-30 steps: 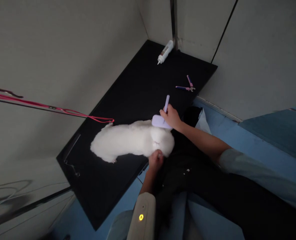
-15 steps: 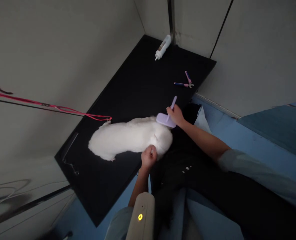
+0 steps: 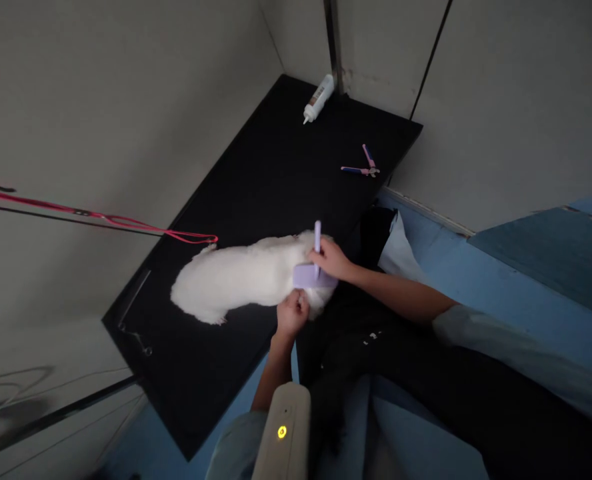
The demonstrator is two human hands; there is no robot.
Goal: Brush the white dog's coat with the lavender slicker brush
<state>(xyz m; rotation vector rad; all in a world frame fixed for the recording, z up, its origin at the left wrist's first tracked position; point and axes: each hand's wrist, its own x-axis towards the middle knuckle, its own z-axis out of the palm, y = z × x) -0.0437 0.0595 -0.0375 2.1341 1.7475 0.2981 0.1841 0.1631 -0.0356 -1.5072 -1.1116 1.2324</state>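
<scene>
A small white dog (image 3: pixel 236 275) stretches along the black table, its head end close against my body. My right hand (image 3: pixel 330 259) is closed round the handle of a lilac slicker brush (image 3: pixel 305 276). The brush's flat head lies over the dog's head, and its handle points toward the far side of the table. At the near side of the dog's head my left hand (image 3: pixel 293 313) is closed in a pinch on it. Whether it grips fur or an ear I cannot make out. The dog's face is hidden.
Nail clippers (image 3: pixel 371 171) lie spread on the black table (image 3: pixel 256 180), and a white nozzle bottle (image 3: pixel 319 99) lies by the far post. A red leash (image 3: pixel 141 223) runs from the left toward the dog's rear. A metal rod with a chain (image 3: pixel 135 300) rests at the left edge.
My right hand has brought the brush left and nearer to me, from the far side of the dog's head to over it. My left hand stays at the head. The view has shifted slightly.
</scene>
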